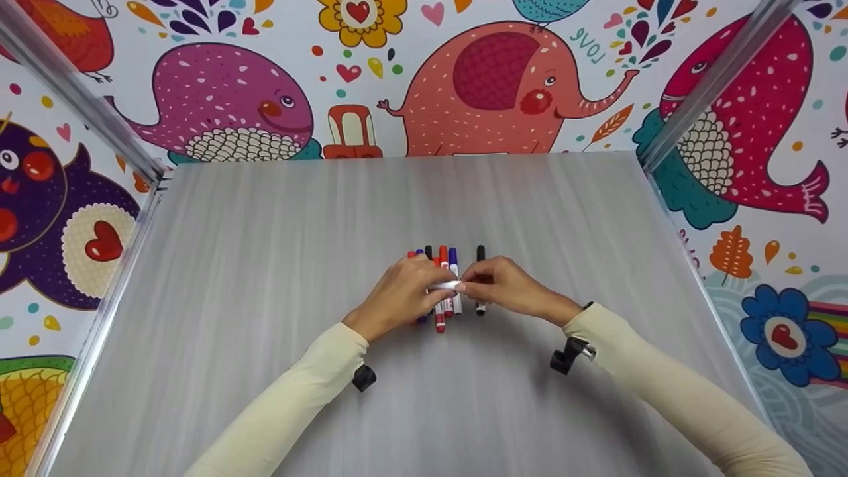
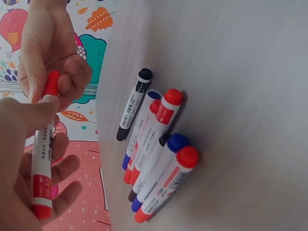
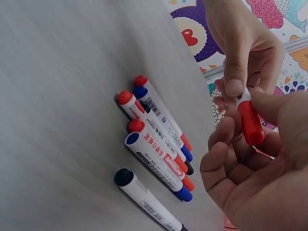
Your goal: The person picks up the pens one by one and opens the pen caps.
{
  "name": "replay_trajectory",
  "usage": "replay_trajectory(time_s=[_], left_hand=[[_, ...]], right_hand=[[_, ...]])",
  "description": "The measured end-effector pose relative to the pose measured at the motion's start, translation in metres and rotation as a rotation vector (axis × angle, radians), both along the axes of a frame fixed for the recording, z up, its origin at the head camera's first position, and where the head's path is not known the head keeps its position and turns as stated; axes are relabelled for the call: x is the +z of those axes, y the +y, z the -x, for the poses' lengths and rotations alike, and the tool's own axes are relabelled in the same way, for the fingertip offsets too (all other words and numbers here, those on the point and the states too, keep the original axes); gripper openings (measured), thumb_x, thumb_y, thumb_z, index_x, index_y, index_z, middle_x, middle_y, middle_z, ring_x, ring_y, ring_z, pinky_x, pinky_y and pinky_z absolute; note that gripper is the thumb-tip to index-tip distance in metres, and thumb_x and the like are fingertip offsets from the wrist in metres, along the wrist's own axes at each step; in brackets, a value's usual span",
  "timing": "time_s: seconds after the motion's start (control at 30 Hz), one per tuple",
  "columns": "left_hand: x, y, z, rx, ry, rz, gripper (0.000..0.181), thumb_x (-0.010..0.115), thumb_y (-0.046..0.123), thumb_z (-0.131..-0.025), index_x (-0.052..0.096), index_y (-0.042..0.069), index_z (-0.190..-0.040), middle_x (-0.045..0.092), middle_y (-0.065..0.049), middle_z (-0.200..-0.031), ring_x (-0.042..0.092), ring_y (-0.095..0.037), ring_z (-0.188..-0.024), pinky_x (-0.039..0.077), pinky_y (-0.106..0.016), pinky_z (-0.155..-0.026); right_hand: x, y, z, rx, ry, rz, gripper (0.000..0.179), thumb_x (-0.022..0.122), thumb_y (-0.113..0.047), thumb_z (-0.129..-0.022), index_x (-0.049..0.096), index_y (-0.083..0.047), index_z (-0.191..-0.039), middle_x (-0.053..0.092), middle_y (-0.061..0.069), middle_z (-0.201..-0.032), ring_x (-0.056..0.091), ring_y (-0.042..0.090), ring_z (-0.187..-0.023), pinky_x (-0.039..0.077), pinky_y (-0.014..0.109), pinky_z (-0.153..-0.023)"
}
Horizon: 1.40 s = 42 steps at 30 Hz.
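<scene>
My left hand [image 1: 401, 291] grips a red whiteboard marker [image 2: 42, 156] by its white barrel, thumb on top. At the other end, the thumb and fingers of my right hand [image 1: 509, 286] pinch its red cap [image 3: 251, 124]. Both hands are raised above the grey table, over a group of markers. In the left wrist view that group holds several red and blue markers, such as a red-capped marker [image 2: 168, 180] at its near side, lying side by side. A black marker [image 2: 134, 103] lies at the group's far side, slightly apart in the head view.
The grey table [image 1: 265, 232] carries the markers near its middle. Metal rails [image 1: 99, 291] edge it, and slanted posts [image 1: 715, 86] rise at its back corners. Behind and beside stand panels printed with cartoon animals [image 1: 490, 86]. A small black mount [image 1: 566, 354] hangs at each wrist.
</scene>
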<state>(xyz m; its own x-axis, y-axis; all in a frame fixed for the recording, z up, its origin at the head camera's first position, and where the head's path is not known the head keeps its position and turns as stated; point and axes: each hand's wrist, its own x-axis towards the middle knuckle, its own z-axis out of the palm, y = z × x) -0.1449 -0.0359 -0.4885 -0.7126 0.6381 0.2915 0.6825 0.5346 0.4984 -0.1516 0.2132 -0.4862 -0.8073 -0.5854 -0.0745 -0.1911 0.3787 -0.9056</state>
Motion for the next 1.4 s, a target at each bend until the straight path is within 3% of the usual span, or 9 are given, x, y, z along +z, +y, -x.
replay_trajectory(time_s=[0.13,0.37,0.7,1.03,1.2,1.4], left_hand=[[0.0016,0.0025,0.0006,-0.01,-0.026,0.003,0.021,0.081,0.024,-0.103,0.085,0.011,-0.118,0.083,-0.002,-0.11,0.066,-0.019,-0.092,0.06,-0.033,-0.082],[0.0042,0.0053,0.004,-0.029,-0.023,0.006,0.02,0.08,0.022,-0.104,0.084,0.008,-0.118,0.082,-0.004,-0.108,0.066,-0.019,-0.089,0.059,-0.033,-0.079],[0.0042,0.0066,0.0053,-0.03,-0.017,0.007,0.021,0.079,0.023,-0.105,0.085,0.009,-0.119,0.084,-0.003,-0.11,0.066,-0.019,-0.089,0.059,-0.035,-0.081],[0.0054,0.0062,0.0057,-0.031,0.039,-0.004,0.016,0.08,0.016,-0.102,0.086,0.009,-0.115,0.084,-0.002,-0.104,0.07,-0.02,-0.085,0.056,-0.042,-0.08],[0.0073,0.0069,0.0047,-0.012,0.021,-0.015,0.016,0.081,0.016,-0.101,0.087,0.009,-0.113,0.084,-0.002,-0.101,0.069,-0.019,-0.082,0.054,-0.043,-0.08],[0.0102,0.0057,0.004,-0.008,-0.018,-0.051,0.01,0.08,0.015,-0.101,0.088,0.01,-0.104,0.082,-0.001,-0.088,0.063,-0.017,-0.074,0.051,-0.044,-0.078]], right_hand=[[-0.0016,0.0025,0.0007,-0.008,0.009,0.015,0.021,0.073,-0.02,-0.108,0.081,0.0,-0.106,0.065,0.001,-0.082,0.056,0.013,-0.072,0.047,0.024,-0.064],[0.0007,0.0034,0.0021,-0.042,0.016,0.045,0.016,0.075,-0.017,-0.107,0.086,-0.005,-0.107,0.072,0.013,-0.087,0.06,0.012,-0.074,0.049,0.023,-0.066],[-0.0011,0.003,0.0027,-0.054,0.022,0.071,0.016,0.074,-0.014,-0.107,0.087,-0.006,-0.108,0.073,0.008,-0.085,0.061,0.011,-0.074,0.052,0.023,-0.066],[-0.0023,0.0004,0.0024,-0.034,0.123,0.058,0.015,0.074,-0.011,-0.106,0.088,-0.007,-0.109,0.07,0.006,-0.08,0.057,0.011,-0.071,0.046,0.023,-0.064],[-0.0018,-0.0014,0.0012,-0.026,0.17,0.058,0.014,0.075,-0.009,-0.105,0.088,-0.006,-0.109,0.073,0.012,-0.083,0.058,0.012,-0.073,0.047,0.024,-0.066],[-0.0016,-0.0033,0.0006,-0.016,0.234,0.048,0.014,0.077,-0.008,-0.104,0.088,-0.007,-0.112,0.076,0.005,-0.088,0.059,0.013,-0.077,0.049,0.024,-0.069]])
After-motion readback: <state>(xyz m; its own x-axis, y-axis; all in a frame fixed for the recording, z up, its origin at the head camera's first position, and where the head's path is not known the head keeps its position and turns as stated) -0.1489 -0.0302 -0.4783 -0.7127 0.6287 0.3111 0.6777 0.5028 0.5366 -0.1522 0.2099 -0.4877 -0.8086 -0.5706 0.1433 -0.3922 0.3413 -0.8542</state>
